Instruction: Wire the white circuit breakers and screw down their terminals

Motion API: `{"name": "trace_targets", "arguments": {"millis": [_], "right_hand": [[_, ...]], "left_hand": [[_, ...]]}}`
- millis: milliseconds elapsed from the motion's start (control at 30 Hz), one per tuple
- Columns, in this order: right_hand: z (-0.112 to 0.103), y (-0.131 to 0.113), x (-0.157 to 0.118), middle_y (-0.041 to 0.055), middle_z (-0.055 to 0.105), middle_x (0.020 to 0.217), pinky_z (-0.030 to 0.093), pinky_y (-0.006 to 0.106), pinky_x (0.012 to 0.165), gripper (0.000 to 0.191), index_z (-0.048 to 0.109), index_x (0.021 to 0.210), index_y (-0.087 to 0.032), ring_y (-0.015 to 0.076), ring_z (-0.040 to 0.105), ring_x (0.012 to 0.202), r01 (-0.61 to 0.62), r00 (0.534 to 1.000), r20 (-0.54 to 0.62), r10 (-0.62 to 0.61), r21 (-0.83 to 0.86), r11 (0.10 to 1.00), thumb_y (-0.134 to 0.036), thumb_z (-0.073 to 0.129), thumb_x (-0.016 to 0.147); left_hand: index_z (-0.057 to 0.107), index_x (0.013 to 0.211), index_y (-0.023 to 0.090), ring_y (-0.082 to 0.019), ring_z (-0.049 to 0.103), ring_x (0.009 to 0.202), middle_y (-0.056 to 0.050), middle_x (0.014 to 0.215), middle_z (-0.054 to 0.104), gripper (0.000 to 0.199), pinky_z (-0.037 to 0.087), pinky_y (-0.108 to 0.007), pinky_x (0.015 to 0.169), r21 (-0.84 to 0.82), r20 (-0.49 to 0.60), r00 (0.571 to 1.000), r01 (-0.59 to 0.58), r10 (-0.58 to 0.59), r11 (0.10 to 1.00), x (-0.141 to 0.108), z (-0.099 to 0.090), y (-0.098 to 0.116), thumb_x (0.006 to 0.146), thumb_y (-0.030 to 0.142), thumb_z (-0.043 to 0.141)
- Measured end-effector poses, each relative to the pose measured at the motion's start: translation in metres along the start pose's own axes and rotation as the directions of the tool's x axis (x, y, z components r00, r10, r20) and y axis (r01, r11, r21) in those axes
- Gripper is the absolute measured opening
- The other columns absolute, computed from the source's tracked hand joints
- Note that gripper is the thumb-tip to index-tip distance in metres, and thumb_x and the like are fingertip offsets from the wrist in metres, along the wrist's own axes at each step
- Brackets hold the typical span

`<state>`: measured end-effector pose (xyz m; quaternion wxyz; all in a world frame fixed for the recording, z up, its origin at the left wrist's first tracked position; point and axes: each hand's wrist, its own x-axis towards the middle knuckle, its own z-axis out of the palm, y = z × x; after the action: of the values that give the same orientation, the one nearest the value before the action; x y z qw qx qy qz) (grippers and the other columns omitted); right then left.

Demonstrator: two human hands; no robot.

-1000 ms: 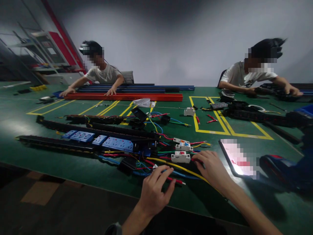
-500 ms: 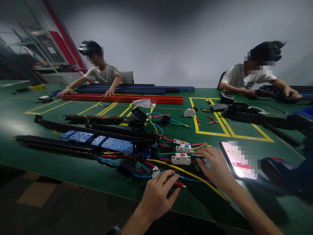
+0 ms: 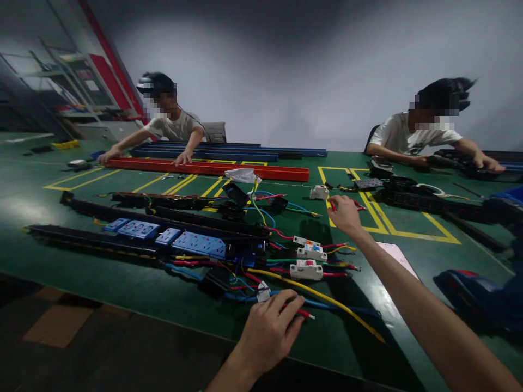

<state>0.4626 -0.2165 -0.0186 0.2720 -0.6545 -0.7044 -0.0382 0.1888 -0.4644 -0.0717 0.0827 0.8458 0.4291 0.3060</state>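
My left hand (image 3: 272,324), near the table's front edge, is closed on a red wire (image 3: 305,314) with a bare metal tip sticking out past the thumb. My right hand (image 3: 345,213) is stretched forward, its fingers pinched around a short red wire (image 3: 334,206); the fingers partly hide it. Another short red piece (image 3: 360,206) shows just beyond that hand. Between my hands lie white circuit breakers, the front one (image 3: 306,269) with red wires at both ends. A yellow wire (image 3: 318,289) and a blue wire (image 3: 327,304) run across the table to the right.
Black rails with blue socket modules (image 3: 199,245) lie at left. A loose breaker (image 3: 319,192) sits beyond. A phone (image 3: 398,258) lies under my right forearm, beside a blue power tool (image 3: 461,294). Two people work across the table; one touches an orange rail (image 3: 261,171).
My right hand has left the wires beside the front breakers and moved forward to the short red wires. My left hand keeps hold of its red wire in about the same place.
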Motion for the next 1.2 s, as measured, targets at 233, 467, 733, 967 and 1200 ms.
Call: {"name": "trace_targets", "arguments": {"millis": [233, 467, 733, 967, 1200], "right_hand": [[0.031, -0.013, 0.021, 0.0147, 0.06, 0.117, 0.045, 0.04, 0.09, 0.035, 0.066, 0.115, -0.017, 0.0284, 0.055, 0.108, -0.057, 0.989, 0.131, 0.064, -0.059, 0.997, -0.024, 0.058, 0.081], [0.038, -0.057, 0.035, 0.0113, 0.067, 0.112, 0.044, 0.034, 0.09, 0.027, 0.072, 0.104, -0.018, 0.024, 0.06, 0.103, 0.035, 0.975, 0.22, -0.036, 0.009, 0.999, -0.022, 0.057, 0.083], [-0.016, -0.096, -0.003, 0.005, 0.07, 0.099, 0.044, 0.027, 0.082, 0.017, 0.071, 0.095, -0.02, 0.0176, 0.063, 0.092, 0.129, 0.968, 0.184, -0.169, 0.211, 0.969, -0.022, 0.057, 0.086], [-0.088, -0.171, -0.121, 0.0031, 0.062, 0.081, 0.037, 0.028, 0.068, 0.012, 0.062, 0.094, -0.018, 0.0147, 0.052, 0.075, 0.51, 0.858, -0.209, -0.469, 0.453, 0.731, -0.017, 0.051, 0.09], [0.009, -0.216, -0.226, -0.0046, 0.04, 0.051, 0.017, 0.028, 0.046, 0.027, 0.048, 0.067, -0.019, 0.0104, 0.033, 0.048, 0.872, 0.43, -0.302, -0.851, 0.383, 0.304, -0.029, 0.06, 0.089]], "left_hand": [[0.055, 0.131, 0.028, -0.02, 0.067, 0.103, -0.003, 0.127, 0.064, 0.038, 0.056, -0.034, 0.079, 0.028, -0.014, 1.0, -0.003, 0.003, 1.0, 0.003, -0.004, 0.001, 0.093, 0.026, 0.056], [0.058, 0.126, 0.025, -0.02, 0.068, 0.094, -0.006, 0.119, 0.067, 0.036, 0.054, -0.033, 0.072, -0.068, -0.052, 0.998, -0.051, 0.047, 0.996, 0.006, -0.01, 0.004, 0.091, 0.022, 0.059], [0.07, 0.095, 0.024, -0.013, 0.059, 0.064, -0.004, 0.081, 0.064, 0.012, 0.046, -0.024, 0.052, -0.66, -0.409, 0.833, 0.012, -0.372, 0.751, 0.021, -0.101, -0.054, 0.085, 0.019, 0.065], [0.064, 0.089, 0.014, -0.009, 0.052, 0.051, -0.002, 0.072, 0.058, 0.014, 0.041, -0.014, 0.041, -0.978, -0.086, 0.356, 0.146, -0.931, 0.146, 0.11, -0.2, -0.216, 0.076, 0.013, 0.065], [0.053, 0.124, 0.012, -0.033, 0.063, 0.107, -0.022, 0.113, 0.058, 0.041, 0.058, -0.045, 0.079, -0.961, 0.256, 0.261, 0.173, -0.931, -0.216, 0.169, -0.177, -0.267, 0.083, 0.017, 0.055]]}}
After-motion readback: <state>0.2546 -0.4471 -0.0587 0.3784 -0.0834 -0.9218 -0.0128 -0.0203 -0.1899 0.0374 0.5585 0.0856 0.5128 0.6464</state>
